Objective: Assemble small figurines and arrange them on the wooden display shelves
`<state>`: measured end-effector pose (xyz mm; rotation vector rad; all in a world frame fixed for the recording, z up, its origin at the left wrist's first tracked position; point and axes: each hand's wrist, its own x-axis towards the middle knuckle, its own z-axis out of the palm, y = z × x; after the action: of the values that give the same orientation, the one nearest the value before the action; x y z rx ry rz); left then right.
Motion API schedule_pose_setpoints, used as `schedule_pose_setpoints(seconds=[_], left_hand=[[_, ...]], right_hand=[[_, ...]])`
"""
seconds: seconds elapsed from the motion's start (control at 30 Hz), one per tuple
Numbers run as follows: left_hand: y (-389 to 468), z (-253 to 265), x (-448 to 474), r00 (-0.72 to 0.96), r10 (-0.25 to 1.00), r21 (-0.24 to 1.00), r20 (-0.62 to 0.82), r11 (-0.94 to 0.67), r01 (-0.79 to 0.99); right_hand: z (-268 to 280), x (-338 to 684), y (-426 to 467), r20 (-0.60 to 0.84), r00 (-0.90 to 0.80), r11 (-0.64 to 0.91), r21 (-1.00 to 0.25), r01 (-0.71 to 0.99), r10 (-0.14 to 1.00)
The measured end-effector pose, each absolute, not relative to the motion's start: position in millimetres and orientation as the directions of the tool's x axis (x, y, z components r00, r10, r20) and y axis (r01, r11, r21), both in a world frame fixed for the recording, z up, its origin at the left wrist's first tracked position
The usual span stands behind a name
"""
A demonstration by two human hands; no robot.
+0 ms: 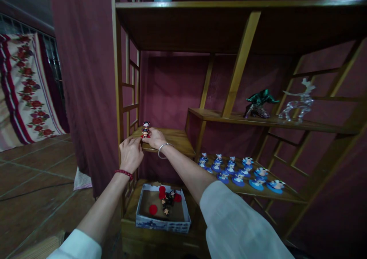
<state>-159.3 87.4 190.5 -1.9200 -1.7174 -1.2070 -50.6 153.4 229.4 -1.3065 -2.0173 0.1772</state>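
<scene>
On the wooden shelf (177,138) at the left stand two small dark-haired figurines, one behind the other. My right hand (156,138), with a silver bangle at its wrist, pinches the front figurine (145,132), which has a red base, from the right. My left hand (131,153) is bent at the shelf's front edge, its fingers closed, with the fingertips against the left side of that red base. The rear figurine (146,124) stands upright just behind it, untouched. Below, a shallow cardboard box (163,225) holds several more dark figurines (166,203) and red discs (153,209).
Several blue-based figurines (239,178) stand in rows on a lower shelf to the right. Above them are a green ornament (261,103) and a clear deer ornament (298,103). A slanted wooden post (241,66) and a left lattice side (130,85) frame the shelves.
</scene>
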Motion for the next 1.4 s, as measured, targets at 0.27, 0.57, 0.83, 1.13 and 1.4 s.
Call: schedule_pose_setpoints(seconds=[0.27,0.57,0.83,1.13,1.4], left_hand=[[103,200,-165,0.018,0.740,0.262,0.672,-0.260,0.929],[114,215,-166,0.061,0.812,0.249,0.580,-0.248,0.936],[123,215,-166,0.037,0.845,0.164,0.533,-0.147,0.975],[124,211,-163,0.035,0.827,0.128,0.561,-0.129,0.983],[127,208,-164,0.038,0.828,0.121,0.559,-0.127,0.984]], right_hand=[[231,-63,175,0.444,-0.206,0.425,-0.478,0.769,0.872],[234,-72,189,0.414,-0.150,0.335,-0.422,0.843,0.898],[230,-77,204,0.406,-0.132,0.307,-0.403,0.862,0.904],[227,-79,205,0.400,-0.151,0.304,-0.354,0.885,0.904],[229,-79,200,0.391,-0.165,0.303,-0.323,0.897,0.905]])
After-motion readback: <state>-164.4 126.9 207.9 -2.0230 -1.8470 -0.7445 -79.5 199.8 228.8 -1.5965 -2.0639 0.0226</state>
